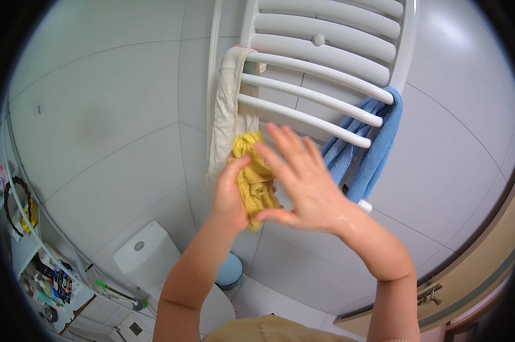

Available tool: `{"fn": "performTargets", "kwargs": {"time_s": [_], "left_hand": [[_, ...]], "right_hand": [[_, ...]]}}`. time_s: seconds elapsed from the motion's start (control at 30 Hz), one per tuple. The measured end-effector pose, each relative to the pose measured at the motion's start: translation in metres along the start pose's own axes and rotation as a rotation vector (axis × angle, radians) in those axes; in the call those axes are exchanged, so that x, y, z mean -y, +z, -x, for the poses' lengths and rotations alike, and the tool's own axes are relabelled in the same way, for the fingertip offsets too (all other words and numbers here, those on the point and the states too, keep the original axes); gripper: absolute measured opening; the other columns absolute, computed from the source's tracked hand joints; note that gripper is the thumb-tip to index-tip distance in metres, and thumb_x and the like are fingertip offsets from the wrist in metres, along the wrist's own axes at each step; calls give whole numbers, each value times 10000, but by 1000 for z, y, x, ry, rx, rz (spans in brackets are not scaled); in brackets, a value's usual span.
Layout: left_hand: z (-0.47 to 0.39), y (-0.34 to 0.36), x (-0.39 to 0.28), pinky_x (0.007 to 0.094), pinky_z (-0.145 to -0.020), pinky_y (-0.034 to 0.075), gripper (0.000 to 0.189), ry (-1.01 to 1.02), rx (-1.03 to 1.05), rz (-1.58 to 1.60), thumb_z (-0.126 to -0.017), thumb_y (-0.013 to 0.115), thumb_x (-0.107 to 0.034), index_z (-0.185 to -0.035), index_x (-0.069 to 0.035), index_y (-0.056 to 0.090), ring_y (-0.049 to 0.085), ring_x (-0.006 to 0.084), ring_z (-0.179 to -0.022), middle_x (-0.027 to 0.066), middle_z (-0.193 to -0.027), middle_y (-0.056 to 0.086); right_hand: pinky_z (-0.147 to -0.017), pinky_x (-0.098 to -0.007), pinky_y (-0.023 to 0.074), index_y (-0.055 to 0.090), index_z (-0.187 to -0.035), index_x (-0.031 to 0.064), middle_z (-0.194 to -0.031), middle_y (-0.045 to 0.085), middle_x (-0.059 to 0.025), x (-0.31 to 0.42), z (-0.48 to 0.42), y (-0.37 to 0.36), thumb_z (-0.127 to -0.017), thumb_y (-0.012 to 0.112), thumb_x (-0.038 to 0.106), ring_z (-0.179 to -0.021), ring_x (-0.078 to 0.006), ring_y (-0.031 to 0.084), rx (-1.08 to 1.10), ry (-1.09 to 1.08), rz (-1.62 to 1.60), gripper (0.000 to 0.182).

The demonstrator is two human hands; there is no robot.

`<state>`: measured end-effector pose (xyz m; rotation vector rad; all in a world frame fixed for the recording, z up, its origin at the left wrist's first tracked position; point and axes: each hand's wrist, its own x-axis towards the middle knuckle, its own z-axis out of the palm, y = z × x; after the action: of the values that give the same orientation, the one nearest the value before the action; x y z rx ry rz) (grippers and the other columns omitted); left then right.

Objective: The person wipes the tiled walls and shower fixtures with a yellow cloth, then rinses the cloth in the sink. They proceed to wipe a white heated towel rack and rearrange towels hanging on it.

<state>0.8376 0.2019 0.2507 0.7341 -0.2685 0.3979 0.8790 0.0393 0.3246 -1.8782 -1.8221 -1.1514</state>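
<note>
A bunched yellow cloth (255, 177) is gripped in my left hand (229, 194), with the thumb lying across its upper side. My right hand (304, 184) is spread flat beside it, fingers apart and slightly blurred. Its thumb and forefinger overlap the cloth's right edge in the view; whether they touch it I cannot tell. Just beyond my hands, a cream towel (229, 94) drapes over the left ends of the lower bars of a white towel radiator (313, 89). From the right ends of those bars hangs a blue towel (375, 149).
Below left stands a white toilet (148, 246), with a light-blue bin (229, 269) beside it. Shelves with bottles (48, 282) and a green-tipped brush (122, 295) are at the far left. A wooden door with a metal handle (432, 295) is at the lower right.
</note>
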Motion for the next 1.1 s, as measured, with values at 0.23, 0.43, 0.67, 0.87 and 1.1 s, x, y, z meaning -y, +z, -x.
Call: {"fn": "performTargets", "kwargs": {"time_s": [0.23, 0.43, 0.67, 0.87, 1.1], "left_hand": [[1, 4, -11, 410, -1113, 346, 805, -235, 485, 113, -984, 290, -663, -1515, -57, 269, 409, 237, -1369, 129, -1465, 415], [-8, 3, -39, 345, -1018, 446, 618, 79, 348, -794, -967, 600, -214, -1521, -108, 348, 609, 224, -1160, 127, -1383, 557], [-131, -56, -72, 410, -1036, 424, 684, 772, -374, -1306, -850, 738, -245, -1437, -45, 449, 500, 284, -1268, 174, -1403, 503], [-175, -27, -75, 411, -948, 472, 714, 888, -411, -1462, -820, 752, -314, -1428, -76, 461, 564, 298, -1159, 127, -1331, 529], [-188, -25, -88, 391, -861, 501, 546, 976, -418, -1557, -823, 651, -209, -1335, -47, 549, 622, 281, -989, 122, -1106, 607]], "right_hand": [[-667, -383, 533, 609, -1229, 54, -1037, 632, -144, -53, 6, 31, -823, 721, 284, -810, -322, 622, -45, -247, 29, 479], [-721, -358, 538, 641, -1158, 79, -1077, 654, -122, -108, -30, -47, -809, 738, 156, -862, -300, 643, -620, 32, 646, 370], [-845, -399, 498, 631, -1167, 103, -1162, 626, -107, -129, -36, -20, -814, 745, 199, -1010, -294, 612, -430, 159, 866, 383], [-741, -375, 460, 603, -1109, 68, -939, 582, -100, -147, -123, 68, -810, 659, 219, -812, -248, 565, -391, -13, 880, 340], [-725, -343, 453, 608, -1079, 52, -877, 559, -81, -132, -144, 85, -756, 625, 153, -810, -218, 577, -372, 32, 842, 338]]}}
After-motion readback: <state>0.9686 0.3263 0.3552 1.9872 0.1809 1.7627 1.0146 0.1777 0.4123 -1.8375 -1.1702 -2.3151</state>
